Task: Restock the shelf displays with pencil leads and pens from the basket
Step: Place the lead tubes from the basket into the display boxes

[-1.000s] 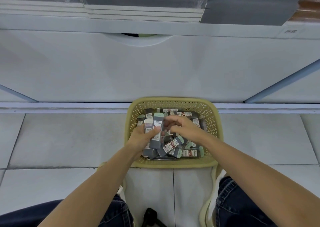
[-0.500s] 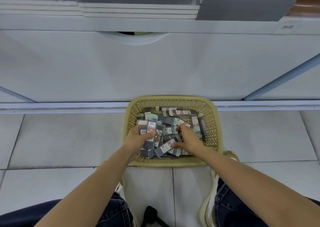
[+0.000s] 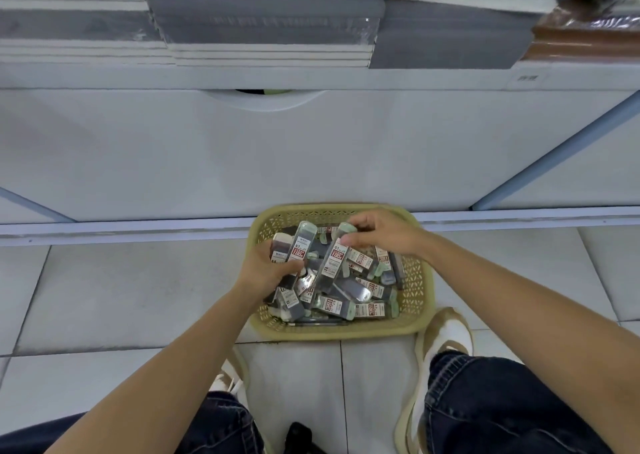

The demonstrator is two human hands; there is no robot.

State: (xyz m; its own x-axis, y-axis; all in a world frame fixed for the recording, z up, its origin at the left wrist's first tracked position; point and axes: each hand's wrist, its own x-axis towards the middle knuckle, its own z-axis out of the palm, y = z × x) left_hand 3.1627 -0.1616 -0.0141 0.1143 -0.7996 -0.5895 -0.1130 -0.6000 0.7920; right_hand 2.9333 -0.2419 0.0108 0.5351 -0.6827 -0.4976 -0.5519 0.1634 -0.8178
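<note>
A yellow plastic basket (image 3: 424, 301) stands on the tiled floor against the base of a white shelf unit. It is full of several pencil lead cases (image 3: 346, 301), grey with pale green caps and red-and-white labels. My left hand (image 3: 268, 270) grips a bunch of lead cases (image 3: 294, 246) upright over the basket's left side. My right hand (image 3: 384, 234) pinches the capped top of one lead case (image 3: 334, 256), lifted and tilted above the pile. A dark pen (image 3: 317, 322) lies along the basket's near wall.
The white shelf unit (image 3: 311, 149) rises right behind the basket. Stacks of grey and white notebooks (image 3: 266, 31) lie on the shelf above, with brown books (image 3: 585, 38) at the right. My knees and shoes frame the basket's near side.
My right hand has come up out of the pile with one lead case pinched at its top. The view has tilted up, so more of the shelf shows.
</note>
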